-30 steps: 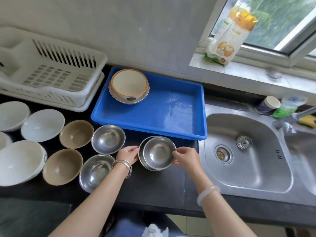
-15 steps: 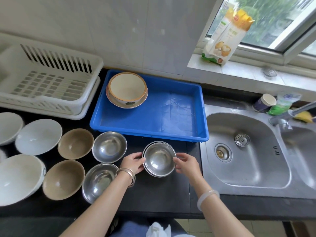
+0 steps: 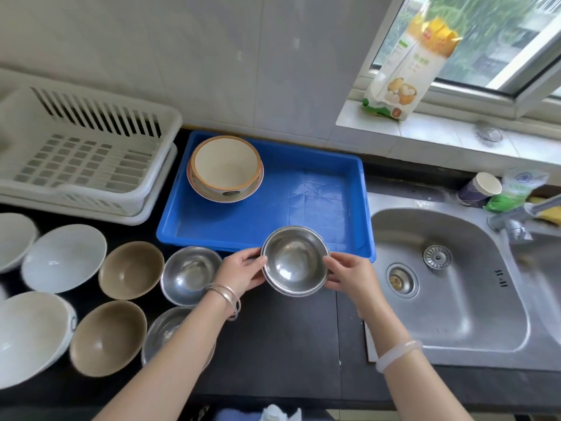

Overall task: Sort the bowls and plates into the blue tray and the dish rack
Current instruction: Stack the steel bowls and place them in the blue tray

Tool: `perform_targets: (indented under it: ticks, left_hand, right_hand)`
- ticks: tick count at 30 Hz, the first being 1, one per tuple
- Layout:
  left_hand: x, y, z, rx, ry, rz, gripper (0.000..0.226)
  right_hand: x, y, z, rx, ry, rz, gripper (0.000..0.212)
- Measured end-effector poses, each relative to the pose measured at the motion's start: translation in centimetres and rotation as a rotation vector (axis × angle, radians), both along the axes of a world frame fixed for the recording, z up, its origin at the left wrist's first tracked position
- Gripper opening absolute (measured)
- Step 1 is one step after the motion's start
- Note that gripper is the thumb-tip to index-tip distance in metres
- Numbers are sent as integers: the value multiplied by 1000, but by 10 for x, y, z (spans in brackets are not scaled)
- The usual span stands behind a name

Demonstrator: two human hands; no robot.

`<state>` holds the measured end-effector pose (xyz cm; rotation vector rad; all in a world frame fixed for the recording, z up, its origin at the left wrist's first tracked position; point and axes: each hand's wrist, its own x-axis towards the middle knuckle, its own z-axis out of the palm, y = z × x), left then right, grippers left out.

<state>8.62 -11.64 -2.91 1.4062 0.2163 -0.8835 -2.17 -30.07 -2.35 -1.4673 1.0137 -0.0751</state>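
Holding a nested pair of steel bowls (image 3: 295,260) between both hands, I have them over the near rim of the blue tray (image 3: 306,205). My left hand (image 3: 243,270) presses the left side of the rim, my right hand (image 3: 349,275) the right side, fingers curled and clamping the stack between them; nothing supports the stack from below that I can see.

I judge this the carry step: the stack looks lifted off the black counter (image 3: 273,338), not yet set down. In the tray's far left corner sits a cream bowl (image 3: 226,167) on a plate (image 3: 224,194); the rest of the floor is bare. The rack (image 3: 82,153) to the left holds nothing I can make out.

Next I want to clear the tray's front wall, then lower the stack onto the bare floor, beside the cream bowl without knocking it. Steel on steel slides, so I would keep the pair level to stop the inner bowl shifting.

Waiting on the counter to the left: two more steel bowls (image 3: 189,273), two brown bowls (image 3: 130,268), and several white bowls (image 3: 63,256).
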Motion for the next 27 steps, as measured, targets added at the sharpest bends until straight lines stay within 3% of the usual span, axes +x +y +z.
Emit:
perform_targets:
  ticks: [6, 13, 20, 27]
  left_hand:
    - [47, -52, 23, 22, -79, 8, 24]
    - [87, -107, 0, 84, 8, 105, 28]
    - [109, -127, -29, 80, 106, 246, 31]
    - [117, -123, -49, -60, 186, 300, 36]
  right_hand:
    - [55, -51, 9, -22, 3, -2, 14]
    - [112, -89, -23, 25, 31, -1, 27]
    - [147, -99, -44, 63, 71, 10, 25]
    - [164, -102, -54, 100, 70, -14, 25]
